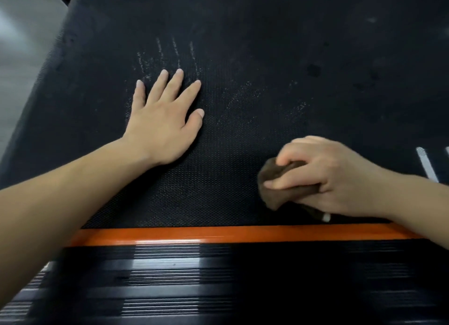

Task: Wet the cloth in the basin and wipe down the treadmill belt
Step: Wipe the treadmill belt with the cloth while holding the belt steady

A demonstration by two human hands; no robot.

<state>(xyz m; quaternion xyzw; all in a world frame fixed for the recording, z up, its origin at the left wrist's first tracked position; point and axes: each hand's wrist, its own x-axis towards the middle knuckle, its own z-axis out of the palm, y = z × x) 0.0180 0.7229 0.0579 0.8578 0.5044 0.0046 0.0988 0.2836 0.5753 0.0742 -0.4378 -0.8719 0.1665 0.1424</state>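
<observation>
The black textured treadmill belt (255, 57) fills most of the view. Pale dusty streaks mark it just beyond my left fingertips and in its middle. My left hand (162, 120) lies flat on the belt, palm down, fingers spread, holding nothing. A bunched brown cloth (274, 191) is pressed against the belt near its front edge, with my right hand (323, 176) closed over it. A small white tag of the cloth sticks out under my right wrist. No basin is in view.
An orange strip (194, 234) borders the belt's near edge. In front of it runs a black ribbed side rail (170, 276) with glare on it. Grey floor (21, 37) shows at the upper left. White markings (425, 164) sit on the belt at the right.
</observation>
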